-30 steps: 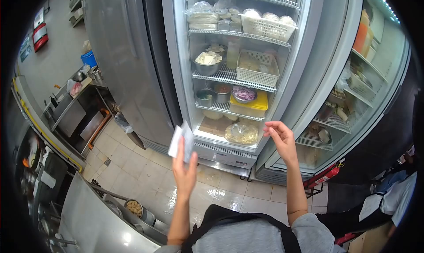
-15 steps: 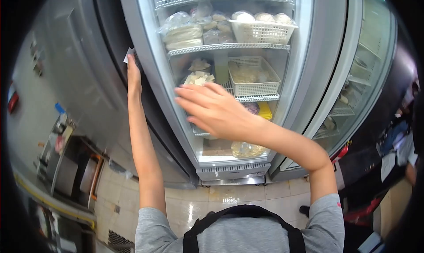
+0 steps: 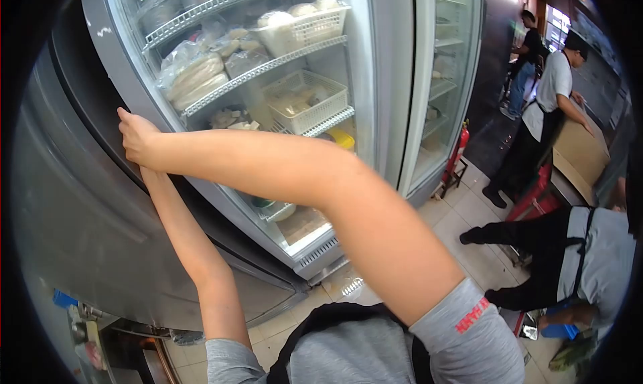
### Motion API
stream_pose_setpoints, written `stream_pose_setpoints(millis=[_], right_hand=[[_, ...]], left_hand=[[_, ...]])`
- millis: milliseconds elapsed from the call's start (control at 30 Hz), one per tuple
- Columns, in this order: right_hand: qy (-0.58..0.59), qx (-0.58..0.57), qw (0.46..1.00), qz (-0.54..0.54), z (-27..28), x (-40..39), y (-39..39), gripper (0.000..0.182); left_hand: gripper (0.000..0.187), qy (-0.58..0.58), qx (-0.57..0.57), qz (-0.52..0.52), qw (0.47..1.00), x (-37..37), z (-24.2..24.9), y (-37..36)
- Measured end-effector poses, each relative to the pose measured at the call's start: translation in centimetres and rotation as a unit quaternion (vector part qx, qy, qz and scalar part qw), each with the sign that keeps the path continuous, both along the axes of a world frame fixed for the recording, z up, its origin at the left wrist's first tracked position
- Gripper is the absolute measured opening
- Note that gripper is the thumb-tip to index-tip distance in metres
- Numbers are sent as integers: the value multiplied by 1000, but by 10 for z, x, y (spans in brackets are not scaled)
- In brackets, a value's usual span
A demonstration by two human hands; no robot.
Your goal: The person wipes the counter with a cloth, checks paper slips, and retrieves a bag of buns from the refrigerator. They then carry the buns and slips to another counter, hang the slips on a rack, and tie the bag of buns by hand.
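My right hand [image 3: 139, 141] is closed, with its fingers curled at the dark edge between the glass-front fridge [image 3: 115, 56] and the grey steel door [image 3: 100, 216] on the left. Whatever it grips, if anything, cannot be made out. My right arm crosses in front of the fridge glass. My left forearm [image 3: 177, 220] reaches up to the same spot, and the left hand is hidden behind the right one. Behind the glass are a white basket [image 3: 318, 113] of pale food, another basket [image 3: 308, 36] with white bundles, and plastic-bagged food [image 3: 194, 72].
A second glass-front fridge [image 3: 439, 103] stands to the right, with a red fire extinguisher [image 3: 459, 149] beside it. Two people work near a cardboard box [image 3: 581, 149]; another person [image 3: 516, 69] stands farther back. Pale tiles [image 3: 445, 216] cover the floor.
My right hand has moved left from before the fridge glass to my left hand and closed. The view has turned right. The small white piece at my left hand no longer shows.
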State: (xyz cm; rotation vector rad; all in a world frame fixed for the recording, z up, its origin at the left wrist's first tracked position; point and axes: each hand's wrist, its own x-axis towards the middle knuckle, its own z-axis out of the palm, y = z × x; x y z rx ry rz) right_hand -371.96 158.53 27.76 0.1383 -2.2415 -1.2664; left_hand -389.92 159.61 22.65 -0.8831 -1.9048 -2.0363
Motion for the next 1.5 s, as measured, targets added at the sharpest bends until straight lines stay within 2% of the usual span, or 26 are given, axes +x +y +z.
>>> stream_pose_setpoints(millis=[67, 400, 500, 633, 667, 833, 900, 933, 1033, 1067, 1100, 1167, 1200, 1233, 1300, 1367, 1400, 1433, 1500], right_hand=[[-22, -35, 998, -50, 4, 0, -7, 31], [-29, -36, 989, -143, 1, -30, -16, 35], [-33, -37, 989, -141, 0, -29, -16, 36], [19, -26, 994, -104, -7, -8, -20, 30], [49, -31, 996, -66, -14, -1, -20, 24], [94, -27, 994, 41, -21, 140, -53, 17], [189, 11, 976, 106, -34, 183, -56, 14], [189, 17, 977, 93, -34, 216, -63, 15], [192, -12, 979, 62, -49, 293, -73, 17], [220, -36, 972, 69, -59, 314, -74, 17], [247, -60, 964, 76, -70, 333, -75, 17], [310, -122, 942, 36, -94, 368, -82, 17], [344, -131, 930, -5, -106, 384, -83, 18], [378, -141, 914, -45, -115, 398, -85, 19], [430, -163, 881, -116, -119, 426, -89, 20], [486, -184, 837, -171, -122, 448, -86, 24], [528, -177, 814, -166, -124, 464, -78, 25], [563, -171, 793, -159, -124, 469, -61, 27], [588, -168, 766, -198, -127, 479, -43, 27]], left_hand=[[51, -1, -8, 5, 1000, 0, -2, -2], [50, 9, -37, 12, 999, 5, -6, -1], [50, 7, -42, 11, 999, 6, -9, 2], [50, 16, -49, 19, 998, 6, -11, 8], [50, 18, -52, 24, 998, 5, -12, 9], [50, 39, -64, 55, 996, 13, -16, 8], [50, 72, -47, 80, 993, 21, -13, 8], [50, 96, -35, 102, 990, 27, -11, 8], [50, 246, 107, 146, 952, 73, -3, -2], [54, 294, 162, 105, 936, 105, -4, -10], [50, 320, 188, 86, 925, 143, -5, -22], [50, 308, 188, 15, 932, 195, -11, -40], [51, 200, 255, -143, 935, 211, -18, -41], [52, 85, 311, -295, 900, 224, -25, -42], [59, -65, 301, -472, 826, 251, -33, -53], [67, -154, 250, -545, 785, 261, -38, -54], [70, -181, 228, -579, 761, 262, -40, -52], [73, -189, 182, -606, 751, 251, -46, -39], [77, -194, 168, -639, 725, 247, -51, -26]])
